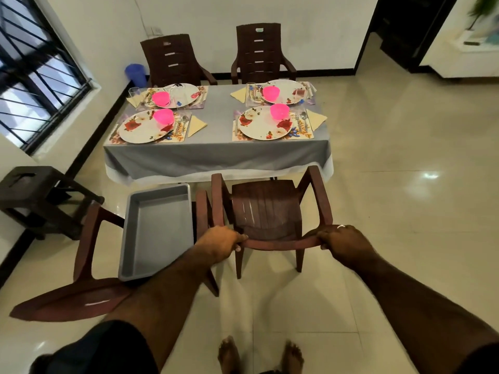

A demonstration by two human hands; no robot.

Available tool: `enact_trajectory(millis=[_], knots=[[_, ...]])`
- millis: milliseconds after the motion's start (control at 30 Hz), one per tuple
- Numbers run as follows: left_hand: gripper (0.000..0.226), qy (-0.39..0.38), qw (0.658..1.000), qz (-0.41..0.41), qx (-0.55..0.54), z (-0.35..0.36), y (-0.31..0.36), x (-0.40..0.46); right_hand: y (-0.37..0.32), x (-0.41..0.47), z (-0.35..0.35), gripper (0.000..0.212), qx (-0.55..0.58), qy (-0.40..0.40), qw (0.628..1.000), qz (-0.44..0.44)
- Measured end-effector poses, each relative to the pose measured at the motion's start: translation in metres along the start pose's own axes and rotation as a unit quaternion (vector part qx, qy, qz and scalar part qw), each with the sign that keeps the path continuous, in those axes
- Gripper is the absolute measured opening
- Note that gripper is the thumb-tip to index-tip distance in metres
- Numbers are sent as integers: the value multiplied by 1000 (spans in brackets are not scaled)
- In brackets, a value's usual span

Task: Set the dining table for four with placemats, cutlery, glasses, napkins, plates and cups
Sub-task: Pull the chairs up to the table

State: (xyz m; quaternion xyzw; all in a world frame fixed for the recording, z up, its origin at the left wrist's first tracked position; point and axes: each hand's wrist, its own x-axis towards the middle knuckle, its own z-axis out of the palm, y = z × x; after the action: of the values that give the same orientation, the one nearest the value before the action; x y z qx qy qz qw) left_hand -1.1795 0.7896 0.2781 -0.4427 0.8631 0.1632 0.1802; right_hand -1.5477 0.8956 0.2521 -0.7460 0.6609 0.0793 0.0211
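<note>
A table under a grey cloth [216, 155] carries several place settings, each with a floral placemat [302, 133], a flowered plate [263, 124], a pink cup [279, 110], cutlery [299, 121], a yellow napkin [316, 118] and a glass [133, 92]. Close to me stands a brown plastic chair [266, 209], its seat facing the table. My left hand [224, 242] grips the left end of its top backrest rail. My right hand [341, 240], wearing a ring, grips the right end.
A second brown chair [89, 255] at my left holds an empty grey tray [159, 230]. Two more chairs [259, 52] stand behind the table by the wall. A dark stool [35, 195] sits under the window at left, a blue bin [135, 74] in the corner. Open tiled floor lies to the right.
</note>
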Motion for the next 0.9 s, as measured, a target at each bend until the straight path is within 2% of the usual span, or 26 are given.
enact_trajectory(millis=[100, 333, 400, 500, 567, 733, 900], knots=[[44, 7, 1000, -12, -2, 1, 4, 13, 12, 16, -1, 31, -12, -23, 1000, 12], [40, 21, 998, -46, -39, 7, 10, 4, 6, 10, 6, 23, 0, -9, 1000, 1], [38, 35, 995, -57, -68, 11, 13, -1, 6, 10, 8, 31, 30, -31, 999, 4], [48, 64, 984, -79, -149, 15, 20, -3, 18, 6, 11, 49, 83, -65, 994, 21], [46, 62, 976, -94, -187, 14, 21, -3, 27, 4, 10, 50, 119, -80, 989, 32], [41, 57, 975, -84, -195, 8, 14, 8, 42, 13, 13, 48, 177, -63, 982, 21], [42, 58, 975, -82, -198, -4, 13, 25, 58, 39, 25, 70, 192, -61, 979, 18]])
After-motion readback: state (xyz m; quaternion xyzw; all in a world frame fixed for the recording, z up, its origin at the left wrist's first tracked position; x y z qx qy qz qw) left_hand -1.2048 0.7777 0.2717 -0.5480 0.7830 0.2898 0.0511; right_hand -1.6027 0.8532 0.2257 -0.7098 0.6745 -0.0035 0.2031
